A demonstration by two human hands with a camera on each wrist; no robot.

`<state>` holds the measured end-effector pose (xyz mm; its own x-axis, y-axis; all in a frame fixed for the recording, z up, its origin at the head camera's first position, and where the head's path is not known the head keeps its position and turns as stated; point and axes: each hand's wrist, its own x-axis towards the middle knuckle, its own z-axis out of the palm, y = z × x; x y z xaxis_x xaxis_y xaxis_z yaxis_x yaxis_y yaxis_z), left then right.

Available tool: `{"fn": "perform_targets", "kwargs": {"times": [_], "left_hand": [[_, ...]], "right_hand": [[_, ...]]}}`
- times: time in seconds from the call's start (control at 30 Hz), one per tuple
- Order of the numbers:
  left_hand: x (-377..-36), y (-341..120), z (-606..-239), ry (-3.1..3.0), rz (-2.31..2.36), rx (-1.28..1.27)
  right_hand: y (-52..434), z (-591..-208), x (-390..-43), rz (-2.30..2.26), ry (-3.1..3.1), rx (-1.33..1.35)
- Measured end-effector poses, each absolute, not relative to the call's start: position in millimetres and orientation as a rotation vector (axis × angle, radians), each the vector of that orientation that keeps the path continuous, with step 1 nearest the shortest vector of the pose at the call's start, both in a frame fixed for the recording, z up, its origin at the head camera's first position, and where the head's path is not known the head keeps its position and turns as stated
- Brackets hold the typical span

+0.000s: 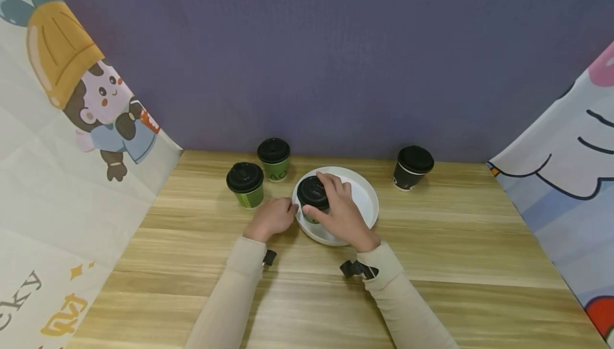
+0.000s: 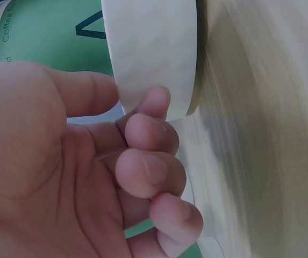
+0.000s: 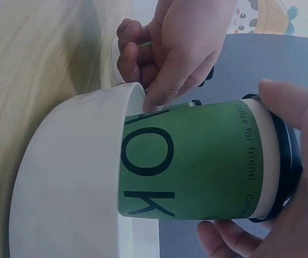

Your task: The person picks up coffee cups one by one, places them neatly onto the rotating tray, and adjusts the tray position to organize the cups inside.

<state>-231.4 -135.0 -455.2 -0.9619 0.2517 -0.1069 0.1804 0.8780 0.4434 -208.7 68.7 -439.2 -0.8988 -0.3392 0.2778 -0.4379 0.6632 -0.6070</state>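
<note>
A green paper cup [image 1: 312,200] with a black lid stands in a white bowl-like plate [image 1: 364,205] at the middle of the wooden table. My right hand [image 1: 336,206] grips the cup from above, fingers and thumb round its lid. The right wrist view shows the cup [image 3: 197,161] with dark lettering, set inside the plate's wall [image 3: 73,177], with my right hand [image 3: 307,183] round the lid. My left hand [image 1: 275,217] is at the plate's left rim. In the left wrist view its thumb and curled fingers [image 2: 143,129] pinch the white rim [image 2: 154,48], with the cup [image 2: 46,37] just behind.
Two more green lidded cups [image 1: 245,185] [image 1: 274,159] stand left of the plate. A black lidded cup [image 1: 412,167] is at the back right. Printed cloth panels flank the table [image 1: 455,242], and a purple wall closes the back.
</note>
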Motion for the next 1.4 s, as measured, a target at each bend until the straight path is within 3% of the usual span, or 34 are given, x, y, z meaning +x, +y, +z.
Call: {"fn": "perform_targets", "kwargs": {"times": [0.87, 1.4], "left_hand": [[-233, -133, -460, 2.922, 0.598, 0.355], [-233, -135, -459, 2.935, 0.577, 0.365]], "right_hand": [[92, -431, -218, 1.084, -2.707, 0.673], [175, -424, -241, 1.081, -2.525, 0.282]]}}
